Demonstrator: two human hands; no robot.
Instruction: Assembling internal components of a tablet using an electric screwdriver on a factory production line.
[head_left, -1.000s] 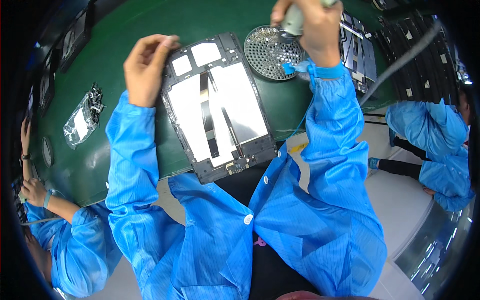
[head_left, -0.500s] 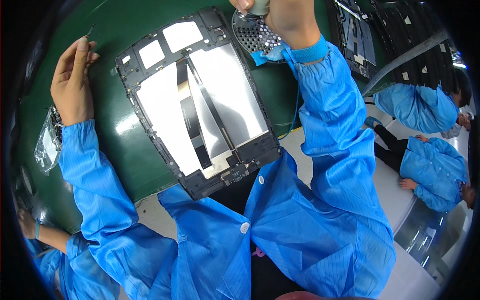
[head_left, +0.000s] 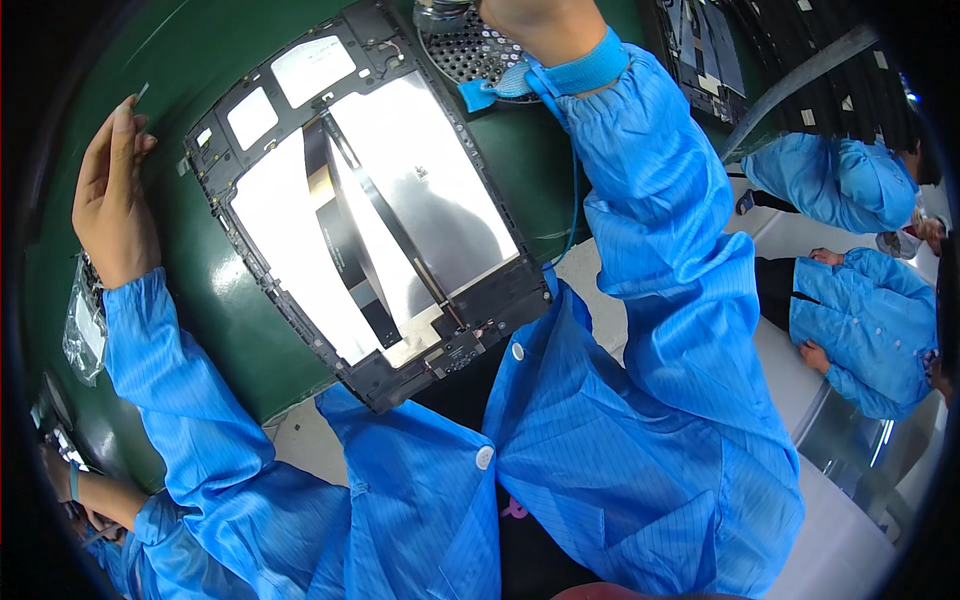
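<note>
At the left, my left hand is raised above the green table, thumb and finger pinched on a small thin strip. My right hand reaches past the top edge, so its fingers are cut off and whatever they hold is hidden. A blue wrist strap with a cord circles that wrist. Below it sits a round perforated metal plate. Between my arms lies an opened tablet housing, black-framed with silvery panels and a dark flex cable; its near corner overhangs the table edge.
A clear plastic bag of small dark parts lies beside my left forearm. More dark device housings are at the upper right, near a grey curved bar. Co-workers in blue coats are at the right; another's arm shows lower left.
The view has shifted, with the table items sitting further up and left. My right hand is now mostly beyond the top edge; its fingers and the pale round thing beside them have left view.
</note>
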